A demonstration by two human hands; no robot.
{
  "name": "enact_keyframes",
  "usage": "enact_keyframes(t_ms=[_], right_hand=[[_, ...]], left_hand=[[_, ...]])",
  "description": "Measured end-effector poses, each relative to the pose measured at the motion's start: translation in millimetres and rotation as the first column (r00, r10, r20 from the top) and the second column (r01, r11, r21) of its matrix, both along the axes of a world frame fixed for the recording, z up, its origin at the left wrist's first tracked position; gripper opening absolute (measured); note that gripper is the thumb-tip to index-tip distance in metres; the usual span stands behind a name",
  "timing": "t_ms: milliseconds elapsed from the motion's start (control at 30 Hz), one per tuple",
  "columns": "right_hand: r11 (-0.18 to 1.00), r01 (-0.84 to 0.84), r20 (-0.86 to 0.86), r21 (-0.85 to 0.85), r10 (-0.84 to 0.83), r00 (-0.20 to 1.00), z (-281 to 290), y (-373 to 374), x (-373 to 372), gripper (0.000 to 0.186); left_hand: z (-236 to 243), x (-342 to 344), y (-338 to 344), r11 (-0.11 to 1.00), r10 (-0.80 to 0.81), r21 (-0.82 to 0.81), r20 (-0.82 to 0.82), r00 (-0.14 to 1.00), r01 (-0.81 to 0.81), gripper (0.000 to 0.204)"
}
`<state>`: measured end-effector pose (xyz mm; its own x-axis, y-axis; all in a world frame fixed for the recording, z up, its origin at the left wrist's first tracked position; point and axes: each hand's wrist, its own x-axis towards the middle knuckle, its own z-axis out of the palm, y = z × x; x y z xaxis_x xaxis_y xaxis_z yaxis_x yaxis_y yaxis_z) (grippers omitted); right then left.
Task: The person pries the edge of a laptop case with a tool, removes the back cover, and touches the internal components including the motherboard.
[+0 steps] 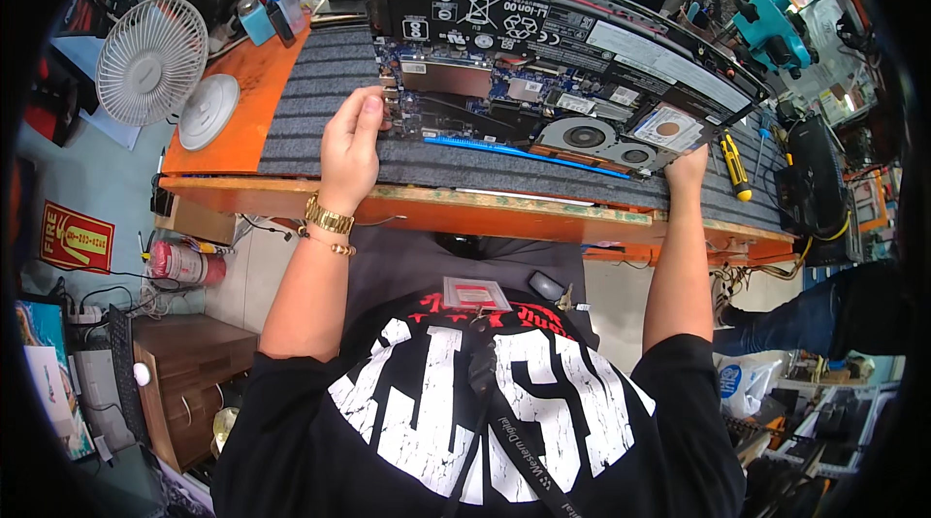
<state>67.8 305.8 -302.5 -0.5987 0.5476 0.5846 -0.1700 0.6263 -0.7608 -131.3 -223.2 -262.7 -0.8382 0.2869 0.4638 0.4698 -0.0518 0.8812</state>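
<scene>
An opened laptop [543,115] is tilted up above the bench mat, its inner side facing me. A long black battery [562,28] runs along its far side. Nearer me are a blue circuit board with a copper-coloured plate [446,80], two round fans [585,136] and a silver hard drive [669,128]. A blue strip [524,155] lines the near edge. My left hand [351,145] grips the laptop's left edge, thumb on top. My right hand [687,169] is closed on the near right corner, its fingers partly hidden underneath.
The laptop is over a grey ribbed mat [315,101] on an orange bench [262,86]. A yellow-and-black screwdriver [735,169] and a blue screwdriver [763,144] lie at the right. A white fan [150,62] stands left; a teal tool [761,9] is at the far right.
</scene>
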Motion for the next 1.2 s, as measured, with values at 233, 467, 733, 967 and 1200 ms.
enact_keyframes(t_ms=[233,467,733,967,1200], right_hand=[[0.999,0.019,0.039,0.039,-0.021,0.999,1,-3,0,0.032],[1.0,0.005,0.008,0.023,-0.006,1.0,1,-4,0,0.034],[1.0,0.01,0.009,0.026,-0.01,1.0,-4,1,-1,0.037],[0.993,-0.063,-0.062,-0.104,0.057,0.996,-5,0,-4,0.037],[1.0,0.013,0.016,-0.016,-0.013,1.0,1,-5,1,0.035]], left_hand=[[2,1,-1,0.999,0.0,-0.036,-0.032,0.999,-0.001,0.043],[0,0,0,0.999,-0.003,-0.053,-0.049,0.999,0.001,0.041],[-2,0,0,0.998,-0.011,-0.06,-0.059,0.998,0.008,0.039],[-4,-1,-4,0.996,-0.001,-0.085,-0.084,0.996,-0.006,0.038],[0,3,-1,0.996,0.003,-0.091,-0.08,0.997,-0.01,0.036]])
